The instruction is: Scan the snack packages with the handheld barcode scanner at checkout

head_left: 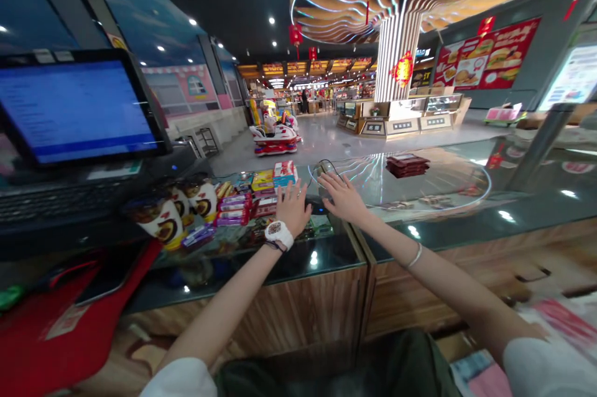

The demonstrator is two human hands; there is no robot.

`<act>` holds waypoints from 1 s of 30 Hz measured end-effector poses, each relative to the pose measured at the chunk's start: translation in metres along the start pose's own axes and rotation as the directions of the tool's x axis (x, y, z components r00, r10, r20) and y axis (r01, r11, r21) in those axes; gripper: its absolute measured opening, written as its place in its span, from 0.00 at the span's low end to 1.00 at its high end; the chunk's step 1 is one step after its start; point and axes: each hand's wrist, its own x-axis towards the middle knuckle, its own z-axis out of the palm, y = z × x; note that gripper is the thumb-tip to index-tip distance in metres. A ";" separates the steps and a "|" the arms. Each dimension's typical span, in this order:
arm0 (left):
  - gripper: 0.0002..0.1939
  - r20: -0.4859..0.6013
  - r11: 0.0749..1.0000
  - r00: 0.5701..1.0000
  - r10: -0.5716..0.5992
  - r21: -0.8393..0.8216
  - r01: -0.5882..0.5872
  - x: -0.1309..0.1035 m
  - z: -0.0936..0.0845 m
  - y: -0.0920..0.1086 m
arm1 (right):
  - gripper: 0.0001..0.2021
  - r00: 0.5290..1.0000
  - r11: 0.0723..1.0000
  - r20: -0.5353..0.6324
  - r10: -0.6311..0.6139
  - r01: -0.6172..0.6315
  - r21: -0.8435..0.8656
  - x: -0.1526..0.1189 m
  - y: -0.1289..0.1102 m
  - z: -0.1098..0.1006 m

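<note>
My left hand point(293, 207) is spread palm down over the glass counter point(298, 257), just in front of the snack packets, with a white watch point(278, 234) on the wrist. My right hand point(344, 198) is stretched out flat to its right, fingers apart, holding nothing. Between the two hands lies a dark mouse point(317, 205) with a small blue light. Purple-wrapped bars point(233, 209), a yellow packet point(263, 181) and a blue and red box point(285, 173) sit beyond and left of my left hand. A stack of dark red packets point(407, 165) rests farther right.
On the left stand a monitor point(79, 107), a keyboard point(41, 198) and patterned cups point(163, 219). A phone point(112, 275) lies on a red surface point(69, 335) at the lower left. A drawer handle point(533, 275) sticks out at the right.
</note>
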 end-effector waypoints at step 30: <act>0.29 0.213 0.983 0.961 -0.179 0.077 0.166 -0.035 0.018 -0.132 | 0.37 0.976 0.948 0.213 -0.046 -0.025 0.316 0.067 -0.091 0.144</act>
